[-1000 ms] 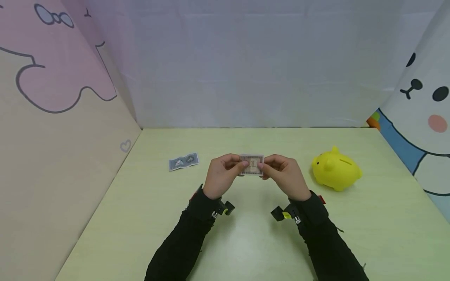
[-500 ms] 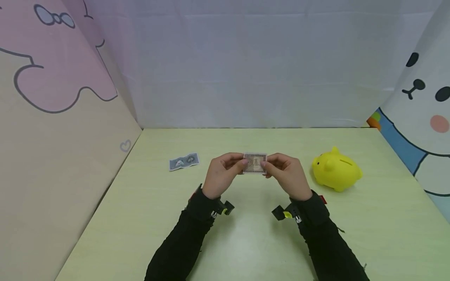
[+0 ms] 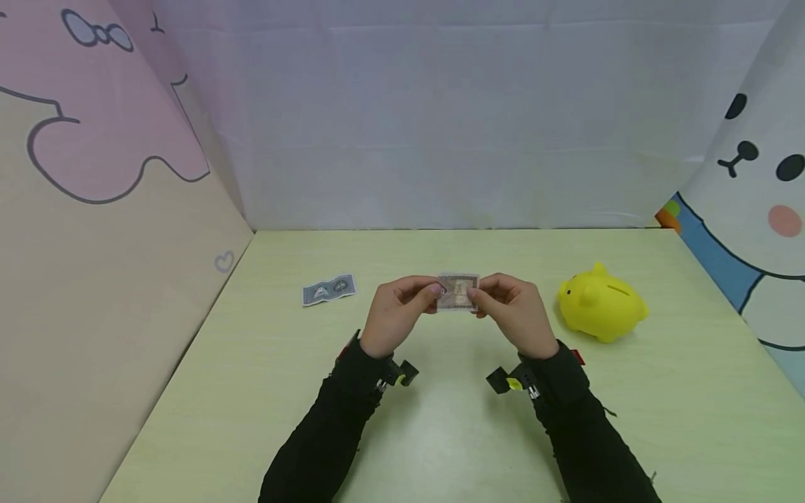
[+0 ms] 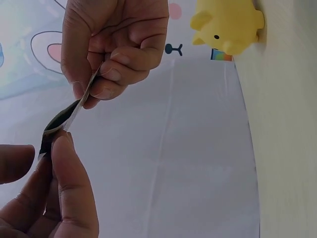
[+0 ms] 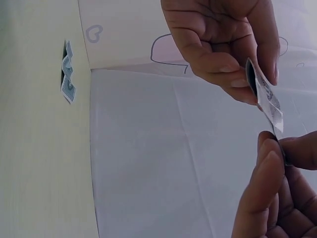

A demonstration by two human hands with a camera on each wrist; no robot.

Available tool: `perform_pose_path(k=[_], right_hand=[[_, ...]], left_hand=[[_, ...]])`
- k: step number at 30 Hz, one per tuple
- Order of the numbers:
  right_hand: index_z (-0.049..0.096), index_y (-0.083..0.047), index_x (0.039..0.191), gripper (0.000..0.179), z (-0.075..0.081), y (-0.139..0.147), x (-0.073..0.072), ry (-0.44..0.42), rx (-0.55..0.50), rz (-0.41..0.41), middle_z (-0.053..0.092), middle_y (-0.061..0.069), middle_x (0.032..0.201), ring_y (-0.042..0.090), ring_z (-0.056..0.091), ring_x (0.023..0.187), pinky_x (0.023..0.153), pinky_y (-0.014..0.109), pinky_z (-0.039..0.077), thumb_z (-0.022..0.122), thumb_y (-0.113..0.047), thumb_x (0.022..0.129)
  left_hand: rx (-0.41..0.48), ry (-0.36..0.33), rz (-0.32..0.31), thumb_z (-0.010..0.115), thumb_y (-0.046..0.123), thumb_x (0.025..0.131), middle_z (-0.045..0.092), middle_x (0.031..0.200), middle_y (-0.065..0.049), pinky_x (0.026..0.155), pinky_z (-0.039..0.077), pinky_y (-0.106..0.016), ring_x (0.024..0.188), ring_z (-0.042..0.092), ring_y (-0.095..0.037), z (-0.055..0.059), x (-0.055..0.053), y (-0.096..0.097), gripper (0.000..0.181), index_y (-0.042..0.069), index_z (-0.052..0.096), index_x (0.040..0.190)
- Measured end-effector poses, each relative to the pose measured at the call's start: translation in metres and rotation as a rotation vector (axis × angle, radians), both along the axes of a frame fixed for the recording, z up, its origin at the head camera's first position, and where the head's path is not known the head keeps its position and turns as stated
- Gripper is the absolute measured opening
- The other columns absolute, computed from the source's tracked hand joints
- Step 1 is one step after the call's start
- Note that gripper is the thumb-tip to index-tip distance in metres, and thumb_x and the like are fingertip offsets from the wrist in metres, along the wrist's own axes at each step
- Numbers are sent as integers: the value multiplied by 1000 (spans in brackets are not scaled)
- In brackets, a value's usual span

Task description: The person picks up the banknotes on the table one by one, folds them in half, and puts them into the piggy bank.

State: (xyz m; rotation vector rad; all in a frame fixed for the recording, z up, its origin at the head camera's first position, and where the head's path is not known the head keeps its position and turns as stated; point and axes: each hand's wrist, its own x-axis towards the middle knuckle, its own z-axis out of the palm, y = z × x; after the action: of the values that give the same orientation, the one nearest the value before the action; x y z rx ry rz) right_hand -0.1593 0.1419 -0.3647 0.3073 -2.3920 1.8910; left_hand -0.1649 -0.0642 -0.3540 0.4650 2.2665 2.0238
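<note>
A small folded banknote [image 3: 458, 288] is held up between my two hands above the middle of the table. My right hand [image 3: 517, 318] pinches its right end between thumb and fingers. At the other end my left hand [image 3: 396, 318] holds the note with curled fingers behind it and the thumb at its left edge. Seen from the left wrist, the note [image 4: 74, 111] is nearly edge-on, its layers bulging apart a little. A second, bluish-grey banknote [image 3: 329, 290], creased and wavy, lies on the table left of my left hand.
A yellow piggy bank [image 3: 602, 304] with a slot in its back stands to the right of my right hand. The pale table [image 3: 434, 447] ends at a white backdrop [image 3: 440, 126]. Printed cartoon panels flank both sides.
The held banknote and my right hand have shifted slightly right, and more of the note shows between the hands. The piggy bank and the lying banknote stay put.
</note>
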Motion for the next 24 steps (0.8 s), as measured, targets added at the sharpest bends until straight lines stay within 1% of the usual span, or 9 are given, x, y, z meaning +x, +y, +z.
perform_pose_path(k=[5,11,15,17,20,24], right_hand=[[67,7,97,17,-1,-1,0,2,3,-11,67,2,79,10,61,64,65,25,57,67,-10,93],[67,7,97,18,-2,-2,1,6,4,-16,68,8,83,10,61,64,65,26,58,67,-11,93],[67,6,97,17,-4,-2,1,19,7,-12,68,5,82,10,62,65,65,25,57,66,-11,94],[67,6,97,17,-4,-2,1,23,6,-10,68,2,81,10,62,65,66,25,57,66,-11,94],[67,6,96,17,-5,-2,2,28,2,-7,68,2,81,10,62,65,65,24,57,66,-11,93],[67,6,96,16,-4,-4,3,25,-6,-5,68,5,83,11,62,65,65,24,57,67,-10,93]], left_hand=[[12,-4,-15,58,7,98,67,104,-26,78,58,-24,77,64,-6,1,2,0,24,-6,66,117],[28,33,-49,58,3,97,66,107,-26,79,58,-25,79,64,-6,1,4,0,23,-7,65,117],[26,47,-64,60,3,96,67,110,-24,80,58,-26,82,66,-8,1,4,0,23,-6,66,117],[22,48,-66,61,3,95,67,111,-24,80,58,-27,84,67,-11,1,5,0,23,-5,66,117],[18,43,-68,61,4,95,68,112,-22,81,58,-28,88,68,-18,0,5,0,23,-3,66,117],[7,22,-86,61,7,96,67,114,-19,84,57,-30,96,68,-34,-2,4,0,26,0,64,121]])
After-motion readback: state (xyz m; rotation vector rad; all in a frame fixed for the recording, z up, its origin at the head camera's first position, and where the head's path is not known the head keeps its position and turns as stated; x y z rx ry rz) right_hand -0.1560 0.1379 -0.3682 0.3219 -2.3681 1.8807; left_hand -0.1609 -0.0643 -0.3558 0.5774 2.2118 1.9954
